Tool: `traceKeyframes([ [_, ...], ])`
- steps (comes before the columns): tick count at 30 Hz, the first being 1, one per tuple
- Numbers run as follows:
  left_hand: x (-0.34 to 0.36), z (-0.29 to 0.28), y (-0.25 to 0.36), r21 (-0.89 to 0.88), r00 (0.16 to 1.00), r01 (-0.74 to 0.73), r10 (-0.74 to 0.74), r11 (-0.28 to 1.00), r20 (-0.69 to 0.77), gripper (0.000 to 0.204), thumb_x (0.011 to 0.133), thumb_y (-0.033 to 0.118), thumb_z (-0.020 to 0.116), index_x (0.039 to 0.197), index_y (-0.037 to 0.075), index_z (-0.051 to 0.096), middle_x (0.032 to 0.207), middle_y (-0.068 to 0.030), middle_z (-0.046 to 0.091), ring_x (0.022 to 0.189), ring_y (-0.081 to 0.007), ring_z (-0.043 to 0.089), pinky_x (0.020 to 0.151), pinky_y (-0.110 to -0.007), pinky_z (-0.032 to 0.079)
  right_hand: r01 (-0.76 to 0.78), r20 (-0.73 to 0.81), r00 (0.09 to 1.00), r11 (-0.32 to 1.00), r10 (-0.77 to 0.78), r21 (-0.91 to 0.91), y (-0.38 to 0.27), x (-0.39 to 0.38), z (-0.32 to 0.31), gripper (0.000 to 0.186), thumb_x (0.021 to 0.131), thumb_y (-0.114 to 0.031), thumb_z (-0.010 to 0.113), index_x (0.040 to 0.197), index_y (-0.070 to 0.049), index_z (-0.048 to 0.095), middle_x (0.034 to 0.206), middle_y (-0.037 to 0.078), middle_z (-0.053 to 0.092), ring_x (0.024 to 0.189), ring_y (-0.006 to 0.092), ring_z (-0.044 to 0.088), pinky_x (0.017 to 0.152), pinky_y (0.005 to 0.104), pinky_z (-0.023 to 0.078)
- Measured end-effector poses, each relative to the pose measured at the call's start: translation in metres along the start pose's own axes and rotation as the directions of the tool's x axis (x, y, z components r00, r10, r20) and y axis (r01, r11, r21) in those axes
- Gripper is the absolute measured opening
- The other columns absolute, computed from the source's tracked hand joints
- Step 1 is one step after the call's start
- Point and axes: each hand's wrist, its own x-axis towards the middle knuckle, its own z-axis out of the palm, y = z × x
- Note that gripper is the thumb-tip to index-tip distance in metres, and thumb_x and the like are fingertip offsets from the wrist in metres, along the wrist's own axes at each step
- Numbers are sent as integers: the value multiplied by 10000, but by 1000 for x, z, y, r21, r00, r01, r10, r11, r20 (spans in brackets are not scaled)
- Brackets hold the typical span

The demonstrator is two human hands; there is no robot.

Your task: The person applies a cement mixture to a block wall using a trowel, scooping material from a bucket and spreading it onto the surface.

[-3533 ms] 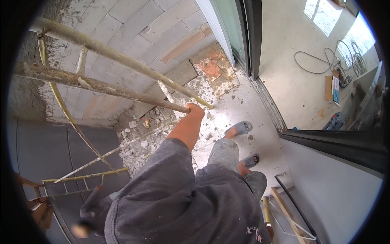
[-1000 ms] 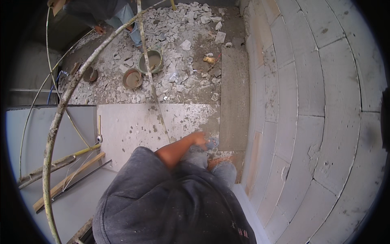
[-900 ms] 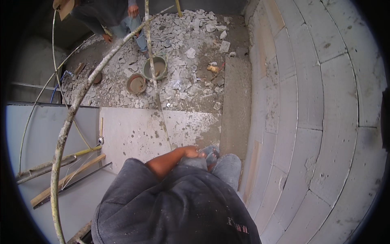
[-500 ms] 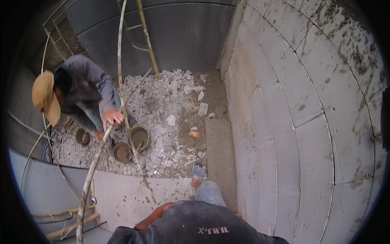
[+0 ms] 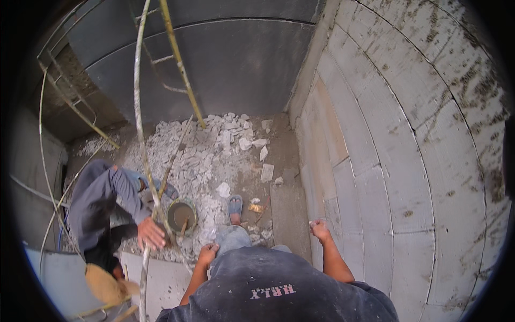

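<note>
Clock positions refer to the centre of my remote feed. The right hand (image 5: 321, 229), between 4 and 5 o'clock, is curled narrow; I cannot tell whether its fingertips hold anything. The left hand (image 5: 207, 253), at 7 o'clock, is likewise curled, beside the trouser knee (image 5: 233, 239); I cannot tell its contents. The block wall (image 5: 375, 161), nearest the right hand, spans 1 to 4 o'clock; I cannot confirm contact. The bucket (image 5: 195, 217) stands at 8 o'clock, containing grey mix (image 5: 178, 216). Rubble (image 5: 206, 153) lies toward 10 o'clock. A co-worker (image 5: 96, 198) bends at 8 o'clock, one hand (image 5: 152, 236) at a speckled pole (image 5: 144, 282).
</note>
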Motion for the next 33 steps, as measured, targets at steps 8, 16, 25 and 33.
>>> traceKeyframes([
  [8,225,6,182,237,984,-175,162,956,73,335,913,300,708,958,-30,747,850,-161,746,802,-216,703,731,-393,524,159,291,955,742,51,-651,47,127,54,282,925,-288,642,880,-18,711,802,137,722,699,269,682,644,439,536],
  [16,397,-9,560,387,756,-642,631,662,174,402,895,362,698,918,-39,716,867,-250,708,822,-384,694,760,-458,518,-297,1,954,940,301,-165,-78,116,83,244,916,-245,617,907,-18,705,813,155,712,711,282,685,622,439,540],
  [25,396,164,881,59,494,-864,820,499,290,410,955,296,694,1181,-47,696,1109,-169,740,1025,-231,696,920,-359,525,-352,-87,931,935,354,41,-158,195,84,191,950,-186,576,923,-18,662,758,127,671,633,228,637,537,389,521],
  [33,405,258,1018,66,386,-920,859,387,335,512,904,294,736,1267,-55,644,1182,-243,709,1103,-339,695,971,-399,527,83,-53,994,988,-90,-134,-231,281,63,150,968,-135,543,932,-12,622,692,103,635,557,187,599,457,345,493],
])
